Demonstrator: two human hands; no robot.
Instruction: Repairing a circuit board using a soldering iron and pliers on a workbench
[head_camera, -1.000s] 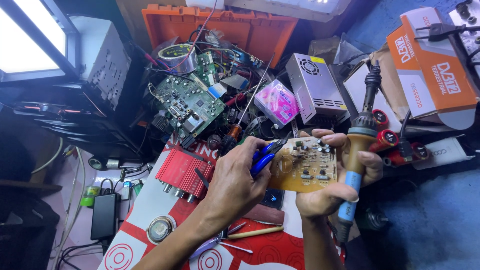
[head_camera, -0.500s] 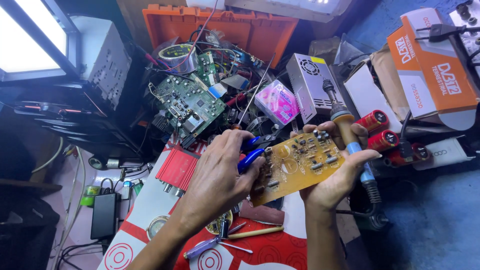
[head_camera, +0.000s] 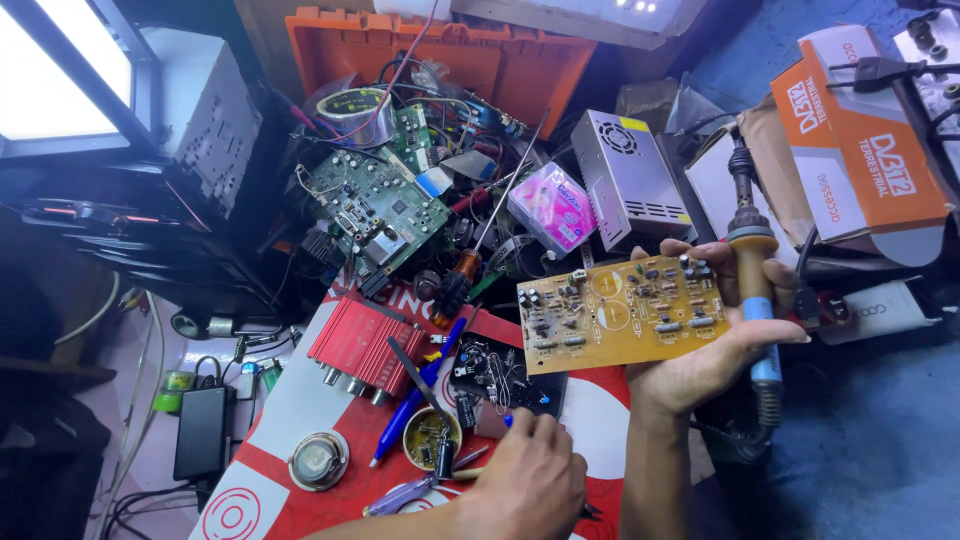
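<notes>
Two hands: right (head_camera: 715, 345) grips circuit board (head_camera: 622, 308), left (head_camera: 532, 482) curled on the mat (head_camera: 590, 420).

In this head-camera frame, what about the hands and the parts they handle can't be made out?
- Left hand: its own back hides the fingertips, so whatever it touches or picks up is unseen.
- Soldering iron in the right hand: the tip end is lost in shadow below the palm.
- Yellow circuit board: its underside faces away; component markings are too small.
- Small black board: partly covered by the yellow board.
</notes>
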